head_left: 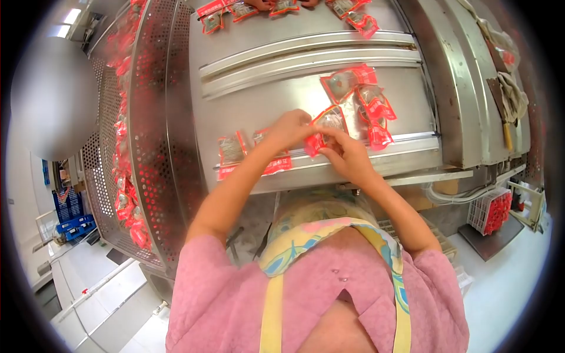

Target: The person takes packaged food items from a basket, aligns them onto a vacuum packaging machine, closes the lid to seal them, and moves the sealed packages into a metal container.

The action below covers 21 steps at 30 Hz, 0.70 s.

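Found red-and-clear packet [331,120] grasped between left grip [296,126] and right grip [348,154], over near middle of table [259,109], with contents partly visible. Noted at left perforated trough [150,94] containing red packets [124,197]; at right, white crate [478,212] holding red items [499,212].

The flat silvery metal worktable [235,110] is gleaming smoothly. On it, small red-and-clear plastic packets [376,105] are shining. Left of it, a curved perforated metal panel [154,117] is looking duller; before the worktable, a pink cloth top [223,294] is looking matt.
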Motion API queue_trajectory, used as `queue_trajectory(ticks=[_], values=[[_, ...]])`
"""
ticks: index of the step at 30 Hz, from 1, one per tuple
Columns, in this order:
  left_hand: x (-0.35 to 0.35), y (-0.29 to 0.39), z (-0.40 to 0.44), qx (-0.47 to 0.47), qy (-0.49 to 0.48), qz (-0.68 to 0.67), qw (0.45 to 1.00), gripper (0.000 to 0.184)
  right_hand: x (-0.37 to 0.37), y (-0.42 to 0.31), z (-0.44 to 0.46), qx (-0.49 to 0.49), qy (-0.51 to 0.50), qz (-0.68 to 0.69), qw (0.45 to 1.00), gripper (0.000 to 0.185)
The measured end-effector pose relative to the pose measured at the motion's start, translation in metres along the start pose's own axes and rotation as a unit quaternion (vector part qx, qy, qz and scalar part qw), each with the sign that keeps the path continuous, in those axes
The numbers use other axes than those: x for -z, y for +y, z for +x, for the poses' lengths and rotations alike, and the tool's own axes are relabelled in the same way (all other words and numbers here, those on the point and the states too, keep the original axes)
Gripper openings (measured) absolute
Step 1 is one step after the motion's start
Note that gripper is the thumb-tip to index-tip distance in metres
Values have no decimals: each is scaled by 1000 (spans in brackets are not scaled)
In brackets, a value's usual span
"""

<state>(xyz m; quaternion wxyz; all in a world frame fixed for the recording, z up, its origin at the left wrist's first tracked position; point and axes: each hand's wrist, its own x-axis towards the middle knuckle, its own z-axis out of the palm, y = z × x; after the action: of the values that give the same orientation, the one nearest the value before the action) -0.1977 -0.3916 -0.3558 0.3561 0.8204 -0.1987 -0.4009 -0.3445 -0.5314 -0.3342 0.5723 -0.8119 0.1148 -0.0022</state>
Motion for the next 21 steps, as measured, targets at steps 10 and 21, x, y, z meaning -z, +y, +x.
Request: queue_trajectory(ticks=[10,21], values=[[2,0,-2,192,-229,-405,864,32,13,36,-8,-396,-157,392,815,34],[-9,7,-10,231,-146,-510,816,27,30,36,17,-353,-188,352,846,22]])
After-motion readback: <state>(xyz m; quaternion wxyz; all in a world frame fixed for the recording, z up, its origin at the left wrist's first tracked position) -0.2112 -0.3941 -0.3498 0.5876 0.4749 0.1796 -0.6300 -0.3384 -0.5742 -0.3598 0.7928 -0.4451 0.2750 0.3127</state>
